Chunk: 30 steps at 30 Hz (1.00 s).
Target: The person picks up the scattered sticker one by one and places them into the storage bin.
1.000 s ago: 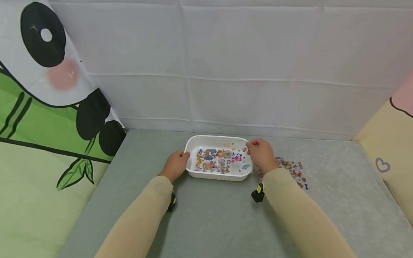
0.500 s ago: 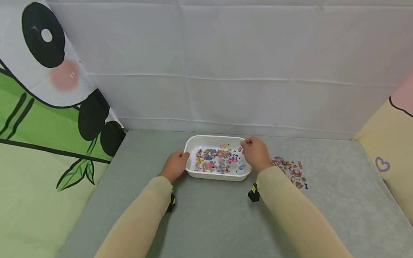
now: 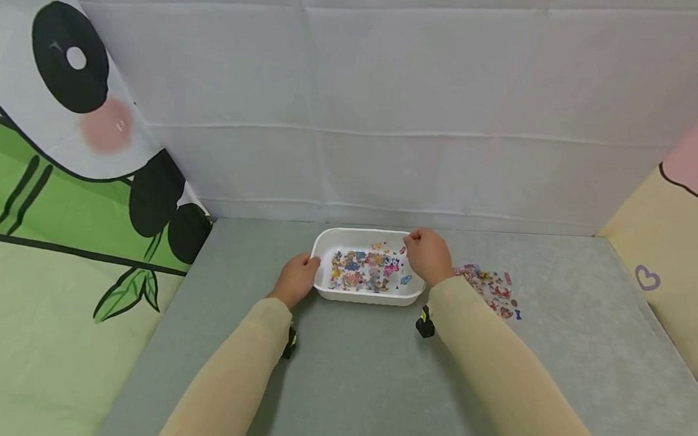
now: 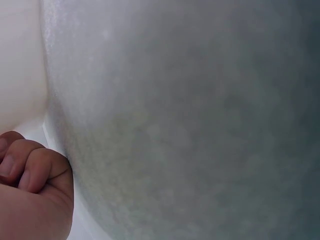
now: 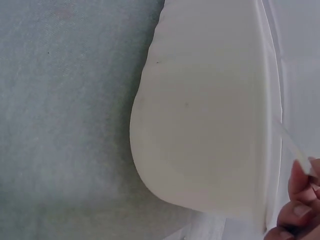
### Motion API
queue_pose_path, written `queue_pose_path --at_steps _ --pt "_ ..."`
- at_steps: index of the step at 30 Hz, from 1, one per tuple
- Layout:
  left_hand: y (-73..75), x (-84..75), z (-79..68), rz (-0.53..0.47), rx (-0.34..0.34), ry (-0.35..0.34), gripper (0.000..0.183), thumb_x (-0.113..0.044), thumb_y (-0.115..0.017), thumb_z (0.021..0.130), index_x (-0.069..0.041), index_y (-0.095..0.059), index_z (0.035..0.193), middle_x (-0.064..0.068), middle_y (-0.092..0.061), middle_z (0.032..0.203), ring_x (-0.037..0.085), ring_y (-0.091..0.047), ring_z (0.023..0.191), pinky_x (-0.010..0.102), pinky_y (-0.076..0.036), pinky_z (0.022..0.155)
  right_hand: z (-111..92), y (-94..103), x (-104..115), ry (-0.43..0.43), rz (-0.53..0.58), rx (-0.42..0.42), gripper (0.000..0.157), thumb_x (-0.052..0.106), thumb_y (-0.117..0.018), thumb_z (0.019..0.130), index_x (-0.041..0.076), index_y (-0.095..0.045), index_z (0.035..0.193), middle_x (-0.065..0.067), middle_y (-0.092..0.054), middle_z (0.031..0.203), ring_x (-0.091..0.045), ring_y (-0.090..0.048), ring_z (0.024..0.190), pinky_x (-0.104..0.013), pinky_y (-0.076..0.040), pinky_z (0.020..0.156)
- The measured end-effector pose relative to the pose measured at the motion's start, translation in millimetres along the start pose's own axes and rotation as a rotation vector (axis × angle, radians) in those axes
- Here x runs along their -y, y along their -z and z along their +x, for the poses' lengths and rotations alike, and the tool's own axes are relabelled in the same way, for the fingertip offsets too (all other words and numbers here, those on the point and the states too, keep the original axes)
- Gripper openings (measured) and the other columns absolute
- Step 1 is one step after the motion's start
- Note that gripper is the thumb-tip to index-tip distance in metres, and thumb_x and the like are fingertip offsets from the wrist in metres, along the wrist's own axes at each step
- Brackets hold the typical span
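A white plastic tray [image 3: 365, 298] stands near the table's back edge with colourful cartoon stickers [image 3: 360, 271] inside. My left hand [image 3: 295, 278] grips its left rim, thumb on top; in the left wrist view, the other fingers are curled under. My right hand [image 3: 428, 256] is over the tray's right end and pinches a thin see-through sticker sheet [image 3: 405, 279] with pink and blue pictures on it. In the right wrist view, the sheet's pale edge [image 5: 295, 147] shows between thumb and finger, above the tray rim. Part of the sheet is hidden behind the hand.
More stickers [image 3: 496, 291] lie on the grey table [image 3: 352, 376] to the right of the tray, partly covered by the right forearm. A white cloth wall [image 3: 390, 115] rises right behind the table. Printed cloths hang at both sides.
My right hand has moved a little left over the tray, and the see-through sheet's pink and blue pictures have shifted left with it. The left hand and tray have stayed put.
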State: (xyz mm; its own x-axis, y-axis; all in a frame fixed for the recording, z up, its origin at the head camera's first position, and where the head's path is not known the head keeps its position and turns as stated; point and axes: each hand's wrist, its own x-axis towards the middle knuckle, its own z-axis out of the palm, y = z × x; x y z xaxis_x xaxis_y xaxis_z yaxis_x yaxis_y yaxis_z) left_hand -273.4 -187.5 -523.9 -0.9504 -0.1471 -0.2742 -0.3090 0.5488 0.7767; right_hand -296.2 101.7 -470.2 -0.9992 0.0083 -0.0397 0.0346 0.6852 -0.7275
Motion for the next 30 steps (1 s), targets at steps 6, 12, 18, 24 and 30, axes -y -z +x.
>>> queue_pose_path --at_steps 6,12,18,24,30 --pt "0.6 -2.2 -1.6 0.001 0.0 -0.002 0.04 -0.043 -0.043 0.11 -0.007 -0.061 0.115 0.01 -0.06 0.103 0.025 -0.053 0.089 0.038 -0.041 0.074 -1.3 -4.6 -0.1 0.041 -0.06 -0.007 0.024 0.029 -0.053 0.109 0.008 -0.065 0.104 -0.008 -0.067 0.09 -0.026 -0.058 0.077 -0.042 -0.046 0.071" --pt "1.1 -2.2 -3.0 -0.006 -0.003 -0.018 0.041 -0.042 -0.043 0.11 -0.006 -0.061 0.118 0.011 -0.061 0.105 0.025 -0.054 0.09 0.039 -0.041 0.075 -4.7 -6.6 -1.3 0.082 -0.103 -0.021 0.025 0.03 -0.056 0.108 0.007 -0.067 0.109 -0.005 -0.067 0.082 -0.023 -0.059 0.071 -0.042 -0.047 0.069" --pt "0.4 -1.6 -2.5 -0.011 -0.008 -0.033 0.041 -0.041 -0.044 0.11 -0.006 -0.063 0.12 0.011 -0.064 0.11 0.025 -0.055 0.093 0.04 -0.043 0.079 -8.5 -5.7 -2.4 0.094 -0.102 -0.033 0.035 0.034 -0.058 0.107 0.004 -0.067 0.123 -0.009 -0.07 0.089 -0.023 -0.063 0.073 -0.045 -0.051 0.071" --pt "0.2 -3.4 -2.6 -0.015 -0.003 -0.019 0.042 -0.041 -0.043 0.11 -0.006 -0.062 0.124 0.011 -0.064 0.112 0.026 -0.056 0.095 0.041 -0.044 0.081 -8.7 -4.4 -3.8 0.079 -0.078 -0.04 0.037 0.034 -0.059 0.106 0.003 -0.065 0.127 -0.012 -0.071 0.099 -0.026 -0.065 0.081 -0.047 -0.052 0.076" --pt "-0.3 -3.4 -2.5 -0.01 -0.001 -0.002 0.041 -0.041 -0.044 0.11 -0.007 -0.062 0.123 0.01 -0.063 0.11 0.026 -0.056 0.094 0.04 -0.043 0.079 -7.1 -4.8 -8.2 0.05 -0.064 -0.051 0.035 0.033 -0.06 0.106 0.004 -0.065 0.126 -0.012 -0.071 0.099 -0.027 -0.065 0.084 -0.045 -0.052 0.077"
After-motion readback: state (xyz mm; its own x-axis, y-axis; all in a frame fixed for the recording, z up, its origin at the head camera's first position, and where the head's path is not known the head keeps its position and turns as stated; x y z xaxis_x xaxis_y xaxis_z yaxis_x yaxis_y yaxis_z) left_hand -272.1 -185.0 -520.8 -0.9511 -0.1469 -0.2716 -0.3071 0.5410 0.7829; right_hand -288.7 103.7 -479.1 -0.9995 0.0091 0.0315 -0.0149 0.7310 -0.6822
